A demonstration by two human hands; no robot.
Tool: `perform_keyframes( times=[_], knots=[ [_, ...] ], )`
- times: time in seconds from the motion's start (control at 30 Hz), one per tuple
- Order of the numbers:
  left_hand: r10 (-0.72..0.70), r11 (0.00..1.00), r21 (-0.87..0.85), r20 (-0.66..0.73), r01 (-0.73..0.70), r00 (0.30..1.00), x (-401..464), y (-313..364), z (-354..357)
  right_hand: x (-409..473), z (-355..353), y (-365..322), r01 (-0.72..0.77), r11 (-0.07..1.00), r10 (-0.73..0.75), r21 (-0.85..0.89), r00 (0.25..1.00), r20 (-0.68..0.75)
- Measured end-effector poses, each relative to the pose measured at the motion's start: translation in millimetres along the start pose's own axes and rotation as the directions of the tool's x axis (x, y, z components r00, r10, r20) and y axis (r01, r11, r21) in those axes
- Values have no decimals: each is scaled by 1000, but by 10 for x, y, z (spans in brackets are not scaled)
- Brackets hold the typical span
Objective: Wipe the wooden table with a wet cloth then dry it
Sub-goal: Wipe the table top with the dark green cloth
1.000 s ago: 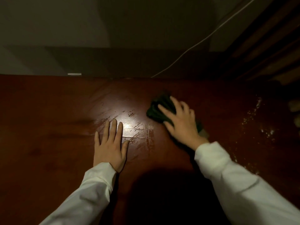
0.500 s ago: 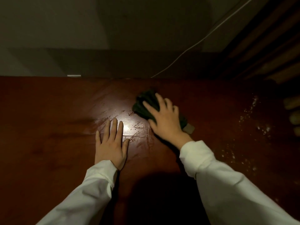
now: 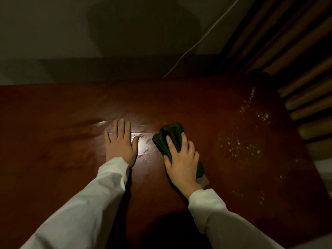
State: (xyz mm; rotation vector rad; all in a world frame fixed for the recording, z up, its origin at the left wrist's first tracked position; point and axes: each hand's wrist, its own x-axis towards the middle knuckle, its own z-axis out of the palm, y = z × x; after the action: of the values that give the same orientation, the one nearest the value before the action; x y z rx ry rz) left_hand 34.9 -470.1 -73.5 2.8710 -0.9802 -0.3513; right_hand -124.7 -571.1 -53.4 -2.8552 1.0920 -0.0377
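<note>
The dark reddish wooden table (image 3: 53, 141) fills the lower view. My left hand (image 3: 121, 142) lies flat on it, fingers straight, beside a shiny wet streak (image 3: 143, 142). A folded dark green cloth (image 3: 172, 135) lies just right of that streak. My right hand (image 3: 181, 160) presses down on the cloth with spread fingers, the thumb along its left side. The cloth's near end and a pale tag (image 3: 203, 180) stick out by my wrist.
Pale droplets or specks (image 3: 239, 146) are scattered over the table's right part. Wooden slats (image 3: 305, 105) stand close past the right edge. A white cable (image 3: 197, 42) runs down the wall behind the far edge.
My right hand has dragged the cloth first left, then back toward me; it now lies beside my left hand instead of beyond its fingertips. The left hand has stayed flat in place.
</note>
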Motion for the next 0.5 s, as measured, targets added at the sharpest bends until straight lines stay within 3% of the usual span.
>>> perform_keyframes(
  times=[0.17, 0.3, 0.5],
  knots=[
    [36, 994, 101, 75, -43, 997, -99, 52, -104, -313, -75, 106, 4, 1000, -4, 1, 999, 48],
    [155, 987, -48, 41, -153, 987, -583, 287, -125, -584, -96, 167, -36, 999, 34, 35, 998, 62],
    [193, 961, -208, 34, -182, 981, -1393, 698, 167, -1132, -53, 345, -27, 999, 27, 46, 1000, 1]
  ],
)
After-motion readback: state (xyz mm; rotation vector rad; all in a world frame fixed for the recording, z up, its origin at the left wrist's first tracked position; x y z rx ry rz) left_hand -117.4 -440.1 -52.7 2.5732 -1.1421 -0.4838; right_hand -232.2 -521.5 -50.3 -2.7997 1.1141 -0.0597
